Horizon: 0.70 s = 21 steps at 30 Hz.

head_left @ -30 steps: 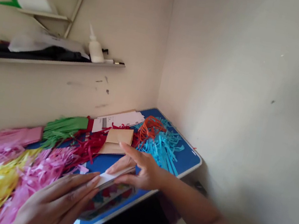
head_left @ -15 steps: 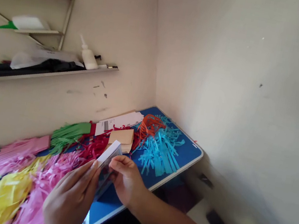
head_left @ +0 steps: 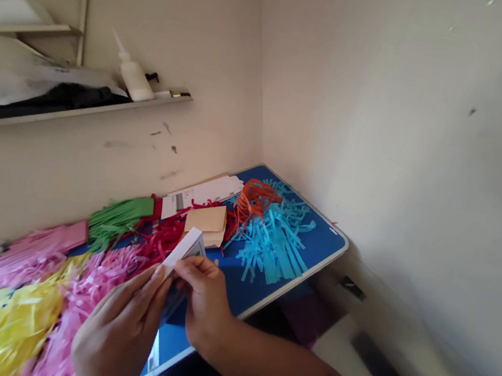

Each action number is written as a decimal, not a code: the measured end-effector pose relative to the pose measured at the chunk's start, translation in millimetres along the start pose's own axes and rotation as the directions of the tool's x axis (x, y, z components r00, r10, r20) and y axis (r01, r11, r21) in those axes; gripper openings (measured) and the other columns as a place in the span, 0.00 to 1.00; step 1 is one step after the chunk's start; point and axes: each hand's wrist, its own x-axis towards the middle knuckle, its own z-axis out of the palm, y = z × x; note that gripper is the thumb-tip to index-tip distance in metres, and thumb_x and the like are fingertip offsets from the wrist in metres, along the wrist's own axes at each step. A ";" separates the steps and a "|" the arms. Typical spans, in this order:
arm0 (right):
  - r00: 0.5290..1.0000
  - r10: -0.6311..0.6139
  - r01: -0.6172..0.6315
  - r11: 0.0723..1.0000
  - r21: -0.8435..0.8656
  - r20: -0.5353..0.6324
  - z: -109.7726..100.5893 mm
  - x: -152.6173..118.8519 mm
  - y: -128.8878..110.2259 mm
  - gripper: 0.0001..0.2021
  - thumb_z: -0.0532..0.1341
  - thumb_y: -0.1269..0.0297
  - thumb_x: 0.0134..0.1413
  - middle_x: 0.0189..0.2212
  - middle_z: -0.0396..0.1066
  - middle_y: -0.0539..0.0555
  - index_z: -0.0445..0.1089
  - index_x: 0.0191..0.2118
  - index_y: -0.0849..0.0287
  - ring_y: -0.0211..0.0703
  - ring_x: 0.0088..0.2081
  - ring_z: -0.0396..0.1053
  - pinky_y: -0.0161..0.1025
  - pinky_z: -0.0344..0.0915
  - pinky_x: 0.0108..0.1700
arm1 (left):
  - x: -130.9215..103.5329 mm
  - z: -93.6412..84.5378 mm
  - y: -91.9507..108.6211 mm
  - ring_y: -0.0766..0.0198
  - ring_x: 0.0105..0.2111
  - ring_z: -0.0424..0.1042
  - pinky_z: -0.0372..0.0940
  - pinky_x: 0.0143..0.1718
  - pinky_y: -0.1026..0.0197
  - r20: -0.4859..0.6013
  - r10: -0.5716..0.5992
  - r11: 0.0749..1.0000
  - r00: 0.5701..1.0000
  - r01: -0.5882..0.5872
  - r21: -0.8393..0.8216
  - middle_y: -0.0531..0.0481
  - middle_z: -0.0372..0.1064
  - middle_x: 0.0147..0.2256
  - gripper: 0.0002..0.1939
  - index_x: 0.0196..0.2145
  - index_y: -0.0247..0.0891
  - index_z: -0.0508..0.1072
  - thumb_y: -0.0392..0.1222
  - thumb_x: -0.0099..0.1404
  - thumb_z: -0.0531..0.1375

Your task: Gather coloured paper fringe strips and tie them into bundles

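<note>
Two bare hands meet over the near edge of the blue table (head_left: 235,276), both closed on a white box (head_left: 187,245). The left hand (head_left: 122,324) wraps its lower side, fingers together; the right hand (head_left: 205,300) pinches close to its edge, thumb and fingertips drawn narrow. Just beyond the box lies a folded brown paper (head_left: 206,219), with blue fringed strips (head_left: 277,244) to the right and pink fringe (head_left: 86,295) to the left.

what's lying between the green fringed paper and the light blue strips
Red strips, folded brown paper and orange strips, as the head view shows.
</note>
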 end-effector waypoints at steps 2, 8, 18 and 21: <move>1.000 -0.014 0.014 1.000 -0.013 0.004 -0.6 0.5 -0.6 0.14 0.74 0.63 0.26 0.16 0.65 0.46 0.69 0.20 0.61 0.32 0.21 0.58 0.30 0.56 0.26 | -1.2 0.2 1.2 0.53 0.40 0.78 0.71 0.44 0.55 0.016 -0.013 1.000 1.000 0.013 0.010 0.44 0.78 0.44 0.37 0.68 0.42 0.49 0.28 0.67 0.58; 1.000 -0.015 0.014 1.000 -0.009 -0.007 -0.3 1.2 -1.7 0.13 0.73 0.64 0.25 0.15 0.65 0.45 0.69 0.19 0.61 0.32 0.20 0.59 0.31 0.56 0.26 | 0.6 -3.0 1.1 0.57 0.41 0.77 0.70 0.42 0.58 0.086 -0.120 0.984 0.989 0.130 -0.118 0.47 0.77 0.45 0.27 0.64 0.45 0.60 0.33 0.69 0.55; 0.996 -0.012 0.013 1.000 -0.004 0.091 -6.8 -2.3 -0.3 0.14 0.75 0.65 0.26 0.18 0.69 0.47 0.72 0.22 0.60 0.33 0.22 0.62 0.31 0.59 0.28 | 9.5 -15.6 -12.9 0.57 0.38 0.76 0.72 0.35 0.60 0.251 -0.098 0.972 0.963 0.147 -0.184 0.43 0.72 0.41 0.19 0.54 0.40 0.70 0.41 0.70 0.49; 0.992 -0.054 0.059 0.997 -0.043 0.112 -8.2 -1.9 2.2 0.14 0.76 0.64 0.27 0.20 0.70 0.48 0.72 0.23 0.60 0.34 0.23 0.63 0.32 0.60 0.30 | 11.4 -17.9 -14.0 0.62 0.30 0.76 0.69 0.24 0.64 0.234 -0.155 0.970 0.960 0.192 -0.148 0.43 0.70 0.41 0.17 0.52 0.38 0.71 0.41 0.71 0.49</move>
